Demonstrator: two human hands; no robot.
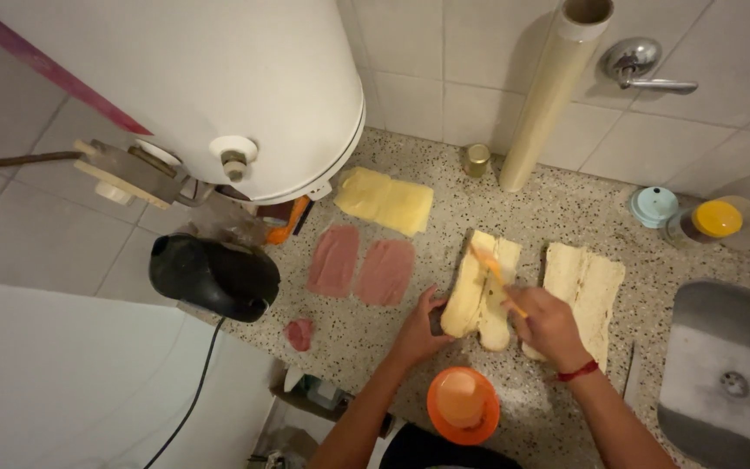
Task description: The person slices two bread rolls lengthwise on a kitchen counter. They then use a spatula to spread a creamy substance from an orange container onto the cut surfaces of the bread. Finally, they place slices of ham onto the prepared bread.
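Head view: left hand (418, 330) pinned bread (481, 291) to bench (566, 208), right hand (550, 326) clamped on spreader (496, 278); strokes best kept light, lengthwise.

Before you on the counter: two split bread halves (482, 293) (582, 295), two ham slices (334, 260) (385, 272), one ham scrap (299, 333), two cheese slices (384, 201), one orange knife (495, 274), one orange cup (463, 405), one black kettle (213, 276), one roll of film (551, 91), two jars (477, 160) (712, 221), one blue lid (654, 207).
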